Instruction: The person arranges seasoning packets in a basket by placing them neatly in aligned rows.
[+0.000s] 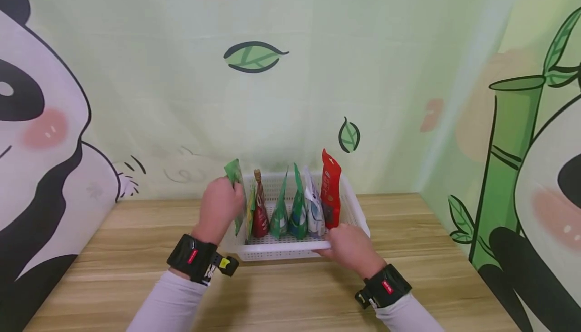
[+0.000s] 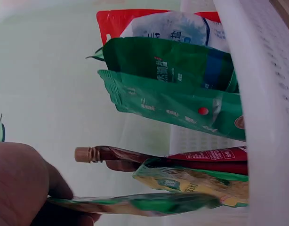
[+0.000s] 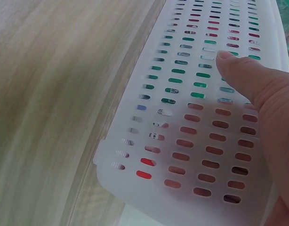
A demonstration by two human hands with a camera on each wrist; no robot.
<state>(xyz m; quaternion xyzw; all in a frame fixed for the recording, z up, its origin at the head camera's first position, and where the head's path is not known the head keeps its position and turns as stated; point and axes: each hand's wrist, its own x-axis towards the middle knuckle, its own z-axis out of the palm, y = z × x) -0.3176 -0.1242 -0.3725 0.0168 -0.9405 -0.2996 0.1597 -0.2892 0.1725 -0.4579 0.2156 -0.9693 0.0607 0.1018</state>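
Note:
A white perforated plastic basket (image 1: 281, 254) stands on the table with several upright pouches inside. At its left end my left hand (image 1: 220, 205) pinches the top of a green packet (image 2: 154, 203). Beside that packet are a yellow-green packet (image 2: 191, 184) and a dark red pouch with a brown spout cap (image 1: 260, 218). Two green pouches (image 1: 280, 216) stand in the middle, then a white pouch (image 1: 314, 208) and a tall red bag (image 1: 331, 185) at the right. My right hand (image 1: 350, 249) grips the front rim near the right corner, its thumb against the outer wall.
The basket stands on a wood-grain table (image 1: 299, 296), close to its back edge. Behind it hangs a pale green backdrop (image 1: 181, 95) printed with pandas, leaves and bamboo. More tabletop extends to the left, right and front of the basket.

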